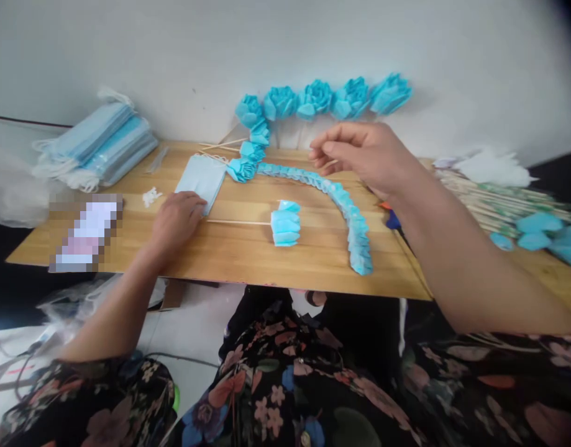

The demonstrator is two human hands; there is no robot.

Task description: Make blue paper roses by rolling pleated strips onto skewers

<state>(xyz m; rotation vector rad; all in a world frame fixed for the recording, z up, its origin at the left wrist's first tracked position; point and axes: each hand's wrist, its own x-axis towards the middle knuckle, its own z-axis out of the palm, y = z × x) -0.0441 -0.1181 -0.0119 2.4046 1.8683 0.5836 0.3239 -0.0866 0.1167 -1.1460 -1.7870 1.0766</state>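
Observation:
My left hand (177, 218) rests fingers-down on the wooden board (248, 251), touching the near corner of a flat blue face mask (200, 176). Just right of it lies a thin wooden stick (236, 221) with a folded blue mask bundle (286, 225) on its end. My right hand (360, 153) hovers above a long curved chain of folded blue pieces (345, 205), fingers pinched together around what looks like a thin stick. Several blue mask flowers (315, 99) on sticks lean against the wall behind.
A stack of blue face masks (96, 146) sits at the back left. A blurred-out patch (86, 232) covers something on the board's left. Wooden sticks, blue pieces and white material (509, 198) crowd the right side. My floral-clothed lap is below the board's edge.

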